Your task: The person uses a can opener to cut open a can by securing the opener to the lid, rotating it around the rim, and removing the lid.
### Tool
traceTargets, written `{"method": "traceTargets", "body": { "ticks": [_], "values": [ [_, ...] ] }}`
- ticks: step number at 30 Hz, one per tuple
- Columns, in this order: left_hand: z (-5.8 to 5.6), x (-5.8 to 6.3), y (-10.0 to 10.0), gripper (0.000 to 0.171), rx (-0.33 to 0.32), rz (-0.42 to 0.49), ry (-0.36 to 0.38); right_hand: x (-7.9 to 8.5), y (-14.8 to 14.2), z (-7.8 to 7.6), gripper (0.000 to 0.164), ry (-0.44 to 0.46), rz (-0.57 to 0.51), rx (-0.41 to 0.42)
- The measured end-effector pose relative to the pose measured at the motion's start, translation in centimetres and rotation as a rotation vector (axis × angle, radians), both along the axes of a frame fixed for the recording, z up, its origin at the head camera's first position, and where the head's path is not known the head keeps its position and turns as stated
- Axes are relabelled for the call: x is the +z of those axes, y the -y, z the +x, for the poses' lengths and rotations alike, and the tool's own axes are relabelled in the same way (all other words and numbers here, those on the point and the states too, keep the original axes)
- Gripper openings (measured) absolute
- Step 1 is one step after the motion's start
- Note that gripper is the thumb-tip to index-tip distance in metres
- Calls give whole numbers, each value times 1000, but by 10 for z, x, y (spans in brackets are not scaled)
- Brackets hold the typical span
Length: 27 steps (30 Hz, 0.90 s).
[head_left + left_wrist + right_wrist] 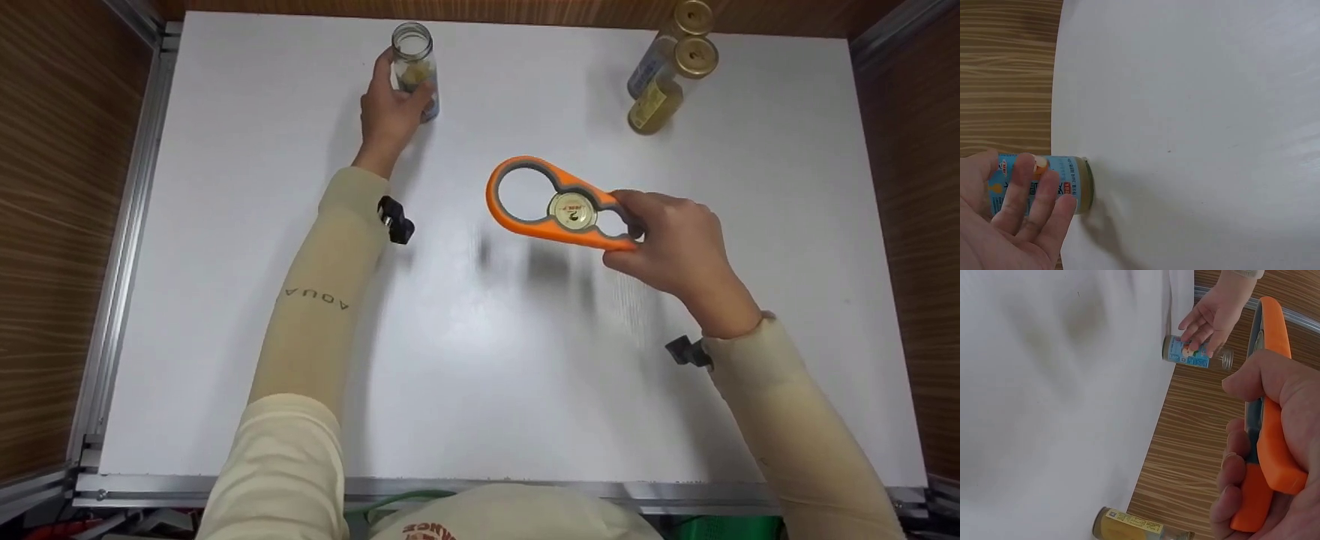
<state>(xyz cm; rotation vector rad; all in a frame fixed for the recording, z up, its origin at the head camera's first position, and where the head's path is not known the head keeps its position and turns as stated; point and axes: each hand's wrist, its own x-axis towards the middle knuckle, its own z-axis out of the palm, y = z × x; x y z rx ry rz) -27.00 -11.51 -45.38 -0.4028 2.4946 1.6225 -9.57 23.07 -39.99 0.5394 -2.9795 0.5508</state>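
White tabletop (450,405), looped orange opener (553,229)

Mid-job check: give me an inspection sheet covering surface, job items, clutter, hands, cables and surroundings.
Surface: white tabletop, with shadows.
Job items: open jar; orange opener with gold lid inside it; two gold-lidded jars, far right.
Clutter: green object beyond the near edge, partly hidden.
Hands: left hand grips the open jar; right hand holds the opener above the table.
Cables: apparently one green cord, near edge.
Surroundings: wood-grain panels, metal rails.
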Motion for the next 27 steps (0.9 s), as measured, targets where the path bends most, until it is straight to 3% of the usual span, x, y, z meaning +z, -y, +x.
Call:
{"method": "traceTargets", "body": {
  "ticks": [7, 14, 17, 24, 27],
  "values": [
    [-8, 0, 1, 66, 33, 198, 30, -6, 1, 4, 40, -7, -1, -1],
    [-16, 0, 7, 64, 31, 217, 44, -11, 1, 10, 44, 28, 13, -19],
    [-15, -4, 9, 63, 15, 152, 46, -14, -1, 16, 45, 33, 22, -22],
    [-12, -18, 21, 62, 20, -227, -45, -21, 1, 24, 42, 41, 13, -17],
    [-13, -21, 24, 63, 17, -217, -92, -22, 1, 25, 40, 38, 13, -21]
  ]
}}
